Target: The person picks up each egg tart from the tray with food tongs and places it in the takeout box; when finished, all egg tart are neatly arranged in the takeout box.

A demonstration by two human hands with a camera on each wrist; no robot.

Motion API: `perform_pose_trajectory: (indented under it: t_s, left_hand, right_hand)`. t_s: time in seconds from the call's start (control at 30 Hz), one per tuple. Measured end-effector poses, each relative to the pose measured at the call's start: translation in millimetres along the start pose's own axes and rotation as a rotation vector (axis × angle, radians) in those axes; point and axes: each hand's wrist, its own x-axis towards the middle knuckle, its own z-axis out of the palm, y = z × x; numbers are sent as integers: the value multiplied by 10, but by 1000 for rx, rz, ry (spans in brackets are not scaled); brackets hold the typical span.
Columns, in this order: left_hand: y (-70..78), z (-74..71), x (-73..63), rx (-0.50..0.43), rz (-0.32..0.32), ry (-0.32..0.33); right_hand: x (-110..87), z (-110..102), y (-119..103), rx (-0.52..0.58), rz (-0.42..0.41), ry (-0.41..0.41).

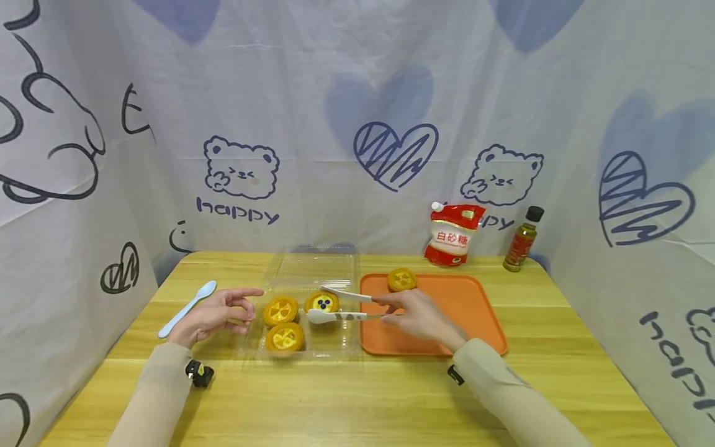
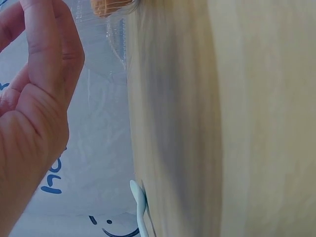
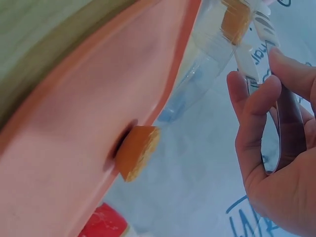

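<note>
The right hand (image 1: 416,316) is gripping a pair of tongs (image 1: 357,297), its thumb and fingers pinching the metal arms from either side. The tongs are standing apart, and their white tips (image 1: 319,316) are flanking a blueberry-topped tart (image 1: 323,302), which is lying well beyond the fingers; whether the tips are touching it, I cannot tell. That tart is sitting in a clear plastic container (image 1: 343,343), to the right of two tarts (image 1: 281,310) with yellow tops. The left hand (image 1: 220,313) is hovering by the container's left side, index finger stretching out, the others bending loosely and holding nothing. A pale blue spoon (image 1: 187,309) is lying beside it on the table (image 1: 335,403). Another tart (image 1: 402,279) is resting at the far edge of an orange tray (image 1: 463,310).
</note>
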Motion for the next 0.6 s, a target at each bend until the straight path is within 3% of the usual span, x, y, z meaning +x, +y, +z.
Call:
perform_pose_trajectory:
  t_s: [0.37,0.6]
  left_hand:
    - [1,3,10,-5,1,1]
    - [-3,6,8,1,-8,15]
  right_hand:
    - [103,32,-133,-126,-44,-20]
    - [170,40,-175,-155,-16,-58]
